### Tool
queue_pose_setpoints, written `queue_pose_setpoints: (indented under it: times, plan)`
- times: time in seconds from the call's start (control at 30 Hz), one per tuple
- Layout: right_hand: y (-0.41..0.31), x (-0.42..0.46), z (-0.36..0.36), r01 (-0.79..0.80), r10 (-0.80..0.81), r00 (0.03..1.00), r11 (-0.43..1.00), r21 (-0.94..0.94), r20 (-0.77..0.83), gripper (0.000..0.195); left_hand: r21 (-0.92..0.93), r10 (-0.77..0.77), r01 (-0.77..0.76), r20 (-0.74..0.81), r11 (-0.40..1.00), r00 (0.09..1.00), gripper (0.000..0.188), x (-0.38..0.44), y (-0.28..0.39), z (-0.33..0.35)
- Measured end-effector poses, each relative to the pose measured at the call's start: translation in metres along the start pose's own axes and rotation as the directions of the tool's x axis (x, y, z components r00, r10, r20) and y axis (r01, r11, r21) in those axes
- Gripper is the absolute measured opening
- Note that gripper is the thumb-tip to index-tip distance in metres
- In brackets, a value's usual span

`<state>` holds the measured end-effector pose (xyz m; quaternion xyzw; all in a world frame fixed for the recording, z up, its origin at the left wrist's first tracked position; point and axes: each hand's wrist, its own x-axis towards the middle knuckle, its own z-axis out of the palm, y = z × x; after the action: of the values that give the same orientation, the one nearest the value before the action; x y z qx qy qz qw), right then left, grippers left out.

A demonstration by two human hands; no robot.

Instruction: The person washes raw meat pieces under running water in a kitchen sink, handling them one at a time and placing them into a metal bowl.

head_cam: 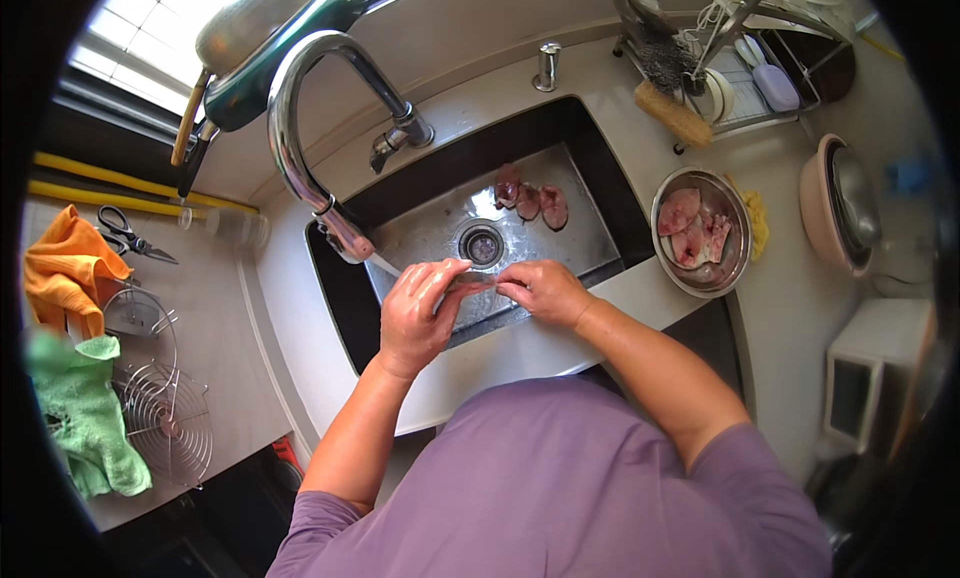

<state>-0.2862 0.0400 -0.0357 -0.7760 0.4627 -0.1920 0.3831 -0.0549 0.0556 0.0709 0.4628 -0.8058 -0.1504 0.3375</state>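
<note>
Over the near part of a stainless-steel sink (420, 240), my left hand (420, 308) holds a piece of fish (472, 279) between thumb and fingers. My right hand (545, 289) pinches the piece's right end with its fingertips. Water runs from the chrome gooseneck faucet (300, 127) down beside my left hand, which looks wet. Several raw fish slices (528, 201) lie on the sink floor, beyond the drain (481, 246) and to its right. On the counter to the right stands a metal bowl (739, 266) with more raw fish pieces (697, 233) in it.
Kitchen scissors (139, 240), an orange cloth (71, 263), a green cloth (97, 420) and a round wire rack (166, 420) lie on the left counter. A dish rack (780, 116) stands back right. Right of the bowl are a yellow cloth (754, 221) and a pink basin (817, 203).
</note>
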Motion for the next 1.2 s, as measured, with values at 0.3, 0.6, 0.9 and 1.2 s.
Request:
queue_pose_setpoints:
  times: [0.3, 0.6, 0.9, 1.2]
  plan:
    - [-0.014, 0.0, -0.008, 0.255, -0.27, 0.946, 0.962, -0.101, -0.179, 0.069, 0.239, 0.177, -0.212, 0.162, 0.948, 0.971, 0.041, -0.011, -0.017, 0.034]
    - [-0.02, 0.019, 0.007, 0.149, -0.096, 0.975, 0.952, 0.269, -0.201, 0.026, 0.036, 0.075, -0.077, 0.041, 0.996, 0.996, 0.037, -0.004, -0.02, 0.035]
    - [0.0, 0.0, -0.031, 0.082, -0.143, 0.874, 0.986, -0.148, -0.464, 0.029, -0.251, -0.695, 0.762, 0.312, 0.597, 0.648, 0.046, -0.063, -0.09, 0.056]
    - [0.035, -0.087, -0.179, -0.491, 0.356, 0.675, 0.87, -0.034, -0.646, 0.025, -0.755, -0.857, 0.625, 0.443, -0.198, 0.264, 0.038, -0.056, -0.134, 0.078]
